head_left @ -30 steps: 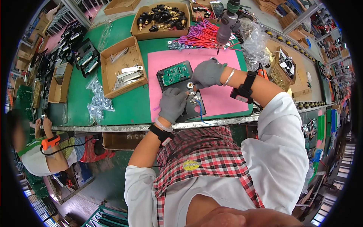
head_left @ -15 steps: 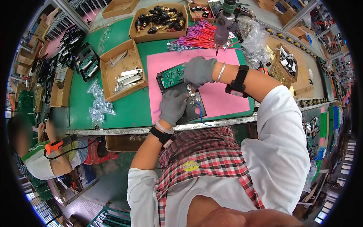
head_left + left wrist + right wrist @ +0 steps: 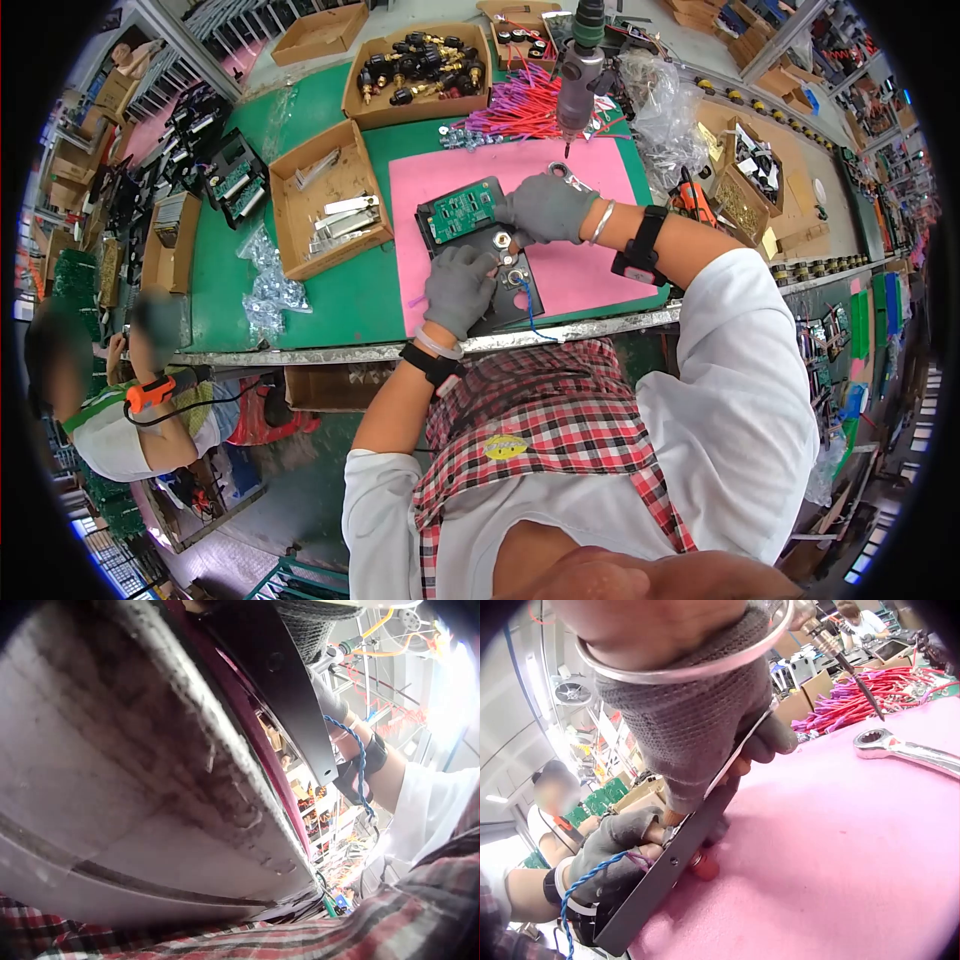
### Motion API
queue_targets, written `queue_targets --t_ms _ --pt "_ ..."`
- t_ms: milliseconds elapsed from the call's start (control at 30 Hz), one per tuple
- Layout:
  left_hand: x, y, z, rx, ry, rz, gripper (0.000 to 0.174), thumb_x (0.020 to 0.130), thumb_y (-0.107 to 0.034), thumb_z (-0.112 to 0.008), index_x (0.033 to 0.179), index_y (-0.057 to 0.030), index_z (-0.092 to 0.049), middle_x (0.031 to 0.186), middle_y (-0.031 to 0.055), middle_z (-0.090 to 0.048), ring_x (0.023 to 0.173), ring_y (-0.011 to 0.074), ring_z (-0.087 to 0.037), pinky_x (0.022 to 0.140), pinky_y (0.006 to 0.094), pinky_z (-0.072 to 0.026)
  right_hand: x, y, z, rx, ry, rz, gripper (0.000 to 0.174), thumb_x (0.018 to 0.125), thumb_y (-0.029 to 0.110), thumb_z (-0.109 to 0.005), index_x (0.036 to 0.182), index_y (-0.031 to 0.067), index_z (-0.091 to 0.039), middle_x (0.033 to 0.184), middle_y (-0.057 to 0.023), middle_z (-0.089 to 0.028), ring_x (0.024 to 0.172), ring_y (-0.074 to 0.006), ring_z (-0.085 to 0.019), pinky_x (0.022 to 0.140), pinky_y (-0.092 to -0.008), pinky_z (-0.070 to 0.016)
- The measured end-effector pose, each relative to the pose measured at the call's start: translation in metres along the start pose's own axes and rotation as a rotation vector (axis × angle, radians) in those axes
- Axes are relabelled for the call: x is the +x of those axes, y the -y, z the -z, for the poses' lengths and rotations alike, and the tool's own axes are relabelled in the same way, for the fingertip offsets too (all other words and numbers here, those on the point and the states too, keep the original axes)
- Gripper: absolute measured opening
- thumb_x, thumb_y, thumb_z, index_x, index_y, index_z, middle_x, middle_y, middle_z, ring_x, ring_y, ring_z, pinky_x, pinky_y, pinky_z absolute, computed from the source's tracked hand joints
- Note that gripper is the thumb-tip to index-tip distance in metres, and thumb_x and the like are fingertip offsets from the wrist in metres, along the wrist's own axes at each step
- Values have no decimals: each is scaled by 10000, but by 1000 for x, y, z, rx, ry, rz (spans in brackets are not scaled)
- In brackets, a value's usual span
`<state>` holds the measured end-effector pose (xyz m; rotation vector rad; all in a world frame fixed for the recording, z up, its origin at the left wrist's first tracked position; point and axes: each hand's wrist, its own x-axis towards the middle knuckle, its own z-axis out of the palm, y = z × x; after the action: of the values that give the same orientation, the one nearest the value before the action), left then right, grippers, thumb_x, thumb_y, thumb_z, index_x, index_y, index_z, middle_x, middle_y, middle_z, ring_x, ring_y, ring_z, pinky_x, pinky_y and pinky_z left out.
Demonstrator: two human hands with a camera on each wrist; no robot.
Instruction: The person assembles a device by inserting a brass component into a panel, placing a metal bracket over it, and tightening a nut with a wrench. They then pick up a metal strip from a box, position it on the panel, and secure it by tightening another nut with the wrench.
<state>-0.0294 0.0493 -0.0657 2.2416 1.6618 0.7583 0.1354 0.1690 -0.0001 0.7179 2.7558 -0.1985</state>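
Observation:
A black metal panel [image 3: 476, 315] carries a green circuit board [image 3: 466, 211], a silver nut [image 3: 502, 240] and a blue twisted wire [image 3: 528, 305]. My gloved left hand [image 3: 460, 288] grips the panel's near left side, its fingertips close to the nut. My gloved right hand [image 3: 552, 208] holds the far right edge, overlapping a corner of the board. From the right wrist view, the panel [image 3: 649, 900] stands tilted above the pink mat [image 3: 802, 900], a red cylindrical part [image 3: 704, 866] showing beneath it. Bare fingertips poke from the right glove.
A ratchet wrench [image 3: 907, 752] lies on the mat beside my right hand. Over the mat hangs a power screwdriver [image 3: 580, 80]. Behind are red and purple wires [image 3: 515, 105], a box of black-and-brass fittings [image 3: 350, 108] and a box of metal strips [image 3: 280, 190]. Another person [image 3: 140, 440] works at left.
My right hand shifted left over the board, then back right and slightly down, uncovering the wrench and the nut. The left hand stays on the panel.

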Motion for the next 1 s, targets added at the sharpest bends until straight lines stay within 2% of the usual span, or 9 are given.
queue_targets --t_ms 133,200,267,367,467,600,733,867,1000 --pt "-1 6 -8 86 -80 -68 147 733 -219 -617 856 -138 -620 865 75 -535 859 275 -506 707 382 -443 2 2 -2 -60 -91 -25 220 663 230 -636 841 100 -626 605 -103 -593 619 -299 -621 541 -417 -491" --pt "-2 7 -10 78 -109 -70 140 738 -225 -613 849 -139 -619 859 70 -532 854 272 -508 717 377 -445 -1 5 12 -99 16 31 191 665 237 -629 799 101 -639 592 -107 -591 597 -299 -617 534 -419 -491" --pt "-1 3 -3 87 -35 -47 140 728 -209 -609 847 -135 -614 843 60 -534 842 270 -513 721 384 -441 -4 10 24 -154 73 8 220 689 304 -629 793 112 -650 626 -98 -607 625 -291 -621 568 -417 -489" --pt "-3 5 -4 32 -54 -60 149 722 -207 -590 858 -151 -613 835 49 -538 845 260 -514 740 378 -426 -3 11 31 -201 95 51 324 721 423 -616 831 122 -665 674 -88 -627 658 -283 -624 611 -409 -482" --pt "-3 4 -4 9 -62 -69 144 725 -207 -584 855 -153 -611 827 42 -540 836 254 -515 744 376 -418 -8 21 48 -123 198 -131 423 726 522 -598 859 127 -671 714 -79 -641 685 -278 -625 647 -402 -473" --pt "1 -1 -6 15 -126 -101 115 734 -204 -597 813 -120 -603 788 50 -533 788 256 -514 697 372 -416 0 22 49 -162 286 -172 458 713 538 -606 851 106 -673 689 -98 -632 648 -277 -626 575 -395 -480" --pt "4 -1 -12 5 -170 -120 120 737 -212 -598 803 -112 -598 778 56 -530 786 257 -513 689 378 -416 7 14 38 -177 264 -139 446 706 519 -619 802 88 -673 672 -99 -629 627 -279 -625 549 -392 -480" --pt "4 0 -10 17 6 -33 178 776 -277 -566 851 -117 -594 880 53 -548 907 249 -505 765 385 -412 2 18 38 -199 268 -159 389 713 472 -624 777 91 -676 672 -98 -631 633 -274 -627 563 -390 -482" --pt "4 -4 -7 -29 -83 -79 193 752 -266 -607 844 -97 -596 812 77 -528 810 275 -505 708 391 -416 -1 18 36 -168 235 -175 354 720 450 -619 784 108 -681 666 -94 -626 658 -270 -630 568 -399 -478"
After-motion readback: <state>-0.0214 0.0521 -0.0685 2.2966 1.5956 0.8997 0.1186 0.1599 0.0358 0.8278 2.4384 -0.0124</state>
